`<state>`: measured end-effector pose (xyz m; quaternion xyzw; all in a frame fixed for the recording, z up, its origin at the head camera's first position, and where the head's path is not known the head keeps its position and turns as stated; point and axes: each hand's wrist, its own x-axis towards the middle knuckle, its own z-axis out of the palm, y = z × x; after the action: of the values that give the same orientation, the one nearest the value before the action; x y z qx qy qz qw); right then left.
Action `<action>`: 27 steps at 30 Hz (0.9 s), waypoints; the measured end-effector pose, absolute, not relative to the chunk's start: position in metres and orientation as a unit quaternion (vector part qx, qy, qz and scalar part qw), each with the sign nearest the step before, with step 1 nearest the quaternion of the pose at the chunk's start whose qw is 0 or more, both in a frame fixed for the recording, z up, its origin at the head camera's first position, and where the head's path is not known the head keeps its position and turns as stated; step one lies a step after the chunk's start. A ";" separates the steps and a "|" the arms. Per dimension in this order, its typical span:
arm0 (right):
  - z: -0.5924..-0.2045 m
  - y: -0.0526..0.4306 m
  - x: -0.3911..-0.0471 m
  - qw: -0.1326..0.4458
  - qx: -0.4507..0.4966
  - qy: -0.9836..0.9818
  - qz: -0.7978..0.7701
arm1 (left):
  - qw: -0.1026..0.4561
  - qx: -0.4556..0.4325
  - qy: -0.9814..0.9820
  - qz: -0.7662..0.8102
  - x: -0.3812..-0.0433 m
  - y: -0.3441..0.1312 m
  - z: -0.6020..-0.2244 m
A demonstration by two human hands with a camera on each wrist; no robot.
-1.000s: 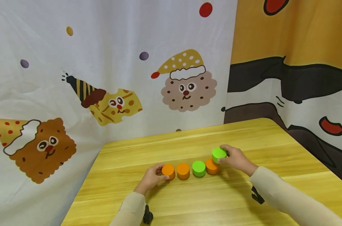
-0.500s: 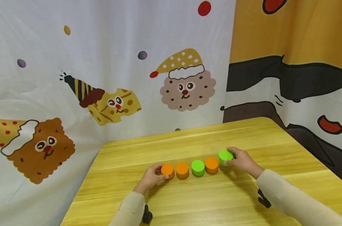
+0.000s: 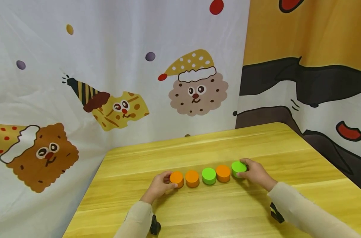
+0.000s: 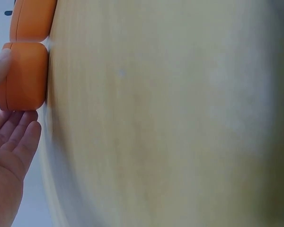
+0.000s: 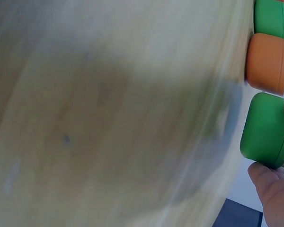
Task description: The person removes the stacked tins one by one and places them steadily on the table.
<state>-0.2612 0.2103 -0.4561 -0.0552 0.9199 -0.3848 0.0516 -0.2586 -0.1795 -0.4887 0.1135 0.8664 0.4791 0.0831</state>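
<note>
Five-free wording aside, a row of small round lidded boxes stands on the wooden table. My left hand (image 3: 159,186) holds the leftmost orange round box (image 3: 176,178), thumb at its near side and fingers behind. Beside it stand a second orange box (image 3: 192,178), a green box (image 3: 208,176) and another orange box (image 3: 223,173). At the right end my right hand (image 3: 256,172) grips a green round box (image 3: 238,169) between thumb and fingers. In the right wrist view this green box (image 5: 265,130) sits slightly apart from its orange neighbour (image 5: 269,63); whether it touches the table I cannot tell.
The wooden table (image 3: 180,211) has its far edge against a white curtain (image 3: 123,39) printed with cartoon snacks. An orange and black patterned cloth (image 3: 311,82) hangs at the right. Black wrist devices show below both sleeves.
My right hand has moved the green box from above the right-hand orange box rightward and down to the row's end. The left hand has stayed on its orange box.
</note>
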 end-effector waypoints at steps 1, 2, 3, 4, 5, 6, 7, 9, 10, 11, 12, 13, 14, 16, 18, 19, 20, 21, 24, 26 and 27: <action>-0.458 0.210 -0.261 0.053 -0.054 0.920 -0.385 | 0.085 0.110 0.866 0.480 -0.258 -0.179 -0.488; -0.459 0.210 -0.262 0.053 -0.053 0.920 -0.384 | 0.089 0.104 0.863 0.486 -0.258 -0.179 -0.488; -0.460 0.210 -0.262 0.053 -0.052 0.920 -0.385 | 0.091 0.101 0.863 0.487 -0.258 -0.179 -0.488; -0.461 0.210 -0.262 0.054 -0.051 0.920 -0.386 | 0.092 0.097 0.864 0.486 -0.258 -0.179 -0.488; -0.462 0.210 -0.262 0.055 -0.050 0.919 -0.387 | 0.094 0.093 0.865 0.484 -0.258 -0.178 -0.488; -0.463 0.210 -0.262 0.056 -0.049 0.919 -0.388 | 0.094 0.091 0.866 0.483 -0.258 -0.178 -0.488; -0.464 0.210 -0.262 0.058 -0.048 0.918 -0.389 | 0.095 0.091 0.866 0.482 -0.258 -0.178 -0.488; -0.466 0.210 -0.262 0.059 -0.045 0.917 -0.392 | 0.095 0.089 0.867 0.481 -0.259 -0.178 -0.488; -0.467 0.210 -0.262 0.058 -0.044 0.917 -0.393 | 0.095 0.088 0.866 0.482 -0.259 -0.178 -0.487; -0.467 0.209 -0.262 0.058 -0.044 0.917 -0.393 | 0.095 0.089 0.866 0.484 -0.259 -0.178 -0.487; -0.468 0.209 -0.262 0.057 -0.043 0.916 -0.394 | 0.095 0.089 0.865 0.485 -0.259 -0.178 -0.487; -0.469 0.209 -0.262 0.056 -0.042 0.916 -0.396 | 0.095 0.090 0.864 0.487 -0.259 -0.178 -0.487; -0.469 0.209 -0.261 0.053 -0.042 0.915 -0.397 | 0.094 0.091 0.862 0.489 -0.258 -0.178 -0.487; -0.470 0.208 -0.260 0.047 -0.044 0.915 -0.398 | 0.094 0.092 0.862 0.490 -0.258 -0.178 -0.487; -0.472 0.207 -0.259 0.042 -0.046 0.915 -0.399 | 0.093 0.091 0.862 0.489 -0.258 -0.179 -0.488; -0.472 0.207 -0.259 0.039 -0.048 0.915 -0.400 | 0.093 0.092 0.862 0.489 -0.258 -0.179 -0.488; -0.472 0.207 -0.259 0.037 -0.050 0.914 -0.400 | 0.092 0.093 0.863 0.488 -0.259 -0.179 -0.488; -0.473 0.207 -0.258 0.036 -0.050 0.914 -0.400 | 0.091 0.093 0.864 0.487 -0.259 -0.179 -0.489; -0.472 0.207 -0.258 0.037 -0.052 0.914 -0.402 | 0.091 0.095 0.863 0.488 -0.260 -0.179 -0.490; -0.472 0.208 -0.258 0.037 -0.052 0.913 -0.402 | 0.092 0.097 0.862 0.489 -0.260 -0.179 -0.490; -0.472 0.208 -0.258 0.037 -0.052 0.913 -0.402 | 0.092 0.096 0.862 0.489 -0.260 -0.179 -0.490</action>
<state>-0.2580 0.2078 -0.4722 -0.0518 0.9134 -0.4020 0.0372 -0.2600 -0.1787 -0.4898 0.0965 0.8623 0.4885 0.0920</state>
